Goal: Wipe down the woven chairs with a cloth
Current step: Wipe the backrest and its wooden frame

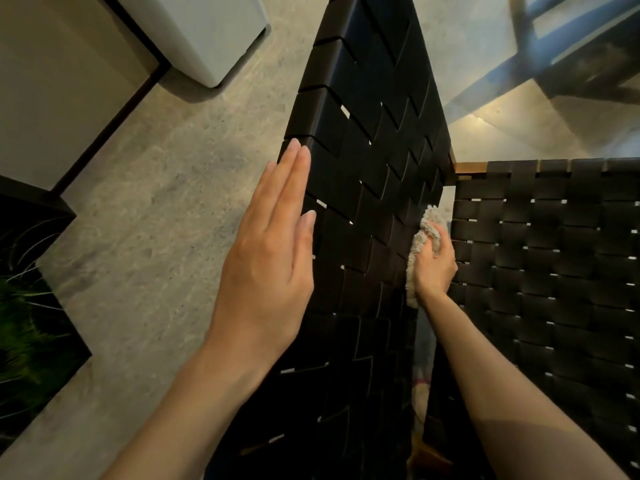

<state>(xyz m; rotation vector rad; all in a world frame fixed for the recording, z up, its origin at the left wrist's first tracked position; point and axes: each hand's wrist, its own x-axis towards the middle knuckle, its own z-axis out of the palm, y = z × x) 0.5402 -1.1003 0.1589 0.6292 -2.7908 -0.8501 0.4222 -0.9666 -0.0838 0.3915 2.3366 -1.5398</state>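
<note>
A chair with a black woven backrest (pixel 367 161) rises through the middle of the view, and its woven seat (pixel 554 271) spreads out at the right. My left hand (pixel 273 247) lies flat with straight fingers along the backrest's left edge. My right hand (pixel 434 261) grips a bunched beige cloth (pixel 417 244) and presses it against the lower right part of the backrest, near where the back meets the seat. A bit of the wooden frame (pixel 467 167) shows at the seat's back corner.
Grey concrete floor (pixel 166 209) lies to the left. A white box-like unit (pixel 214 32) stands at the top left, a dark planter with green grass (pixel 24 306) at the left edge. A blue-framed piece of furniture (pixel 575 39) stands at the top right.
</note>
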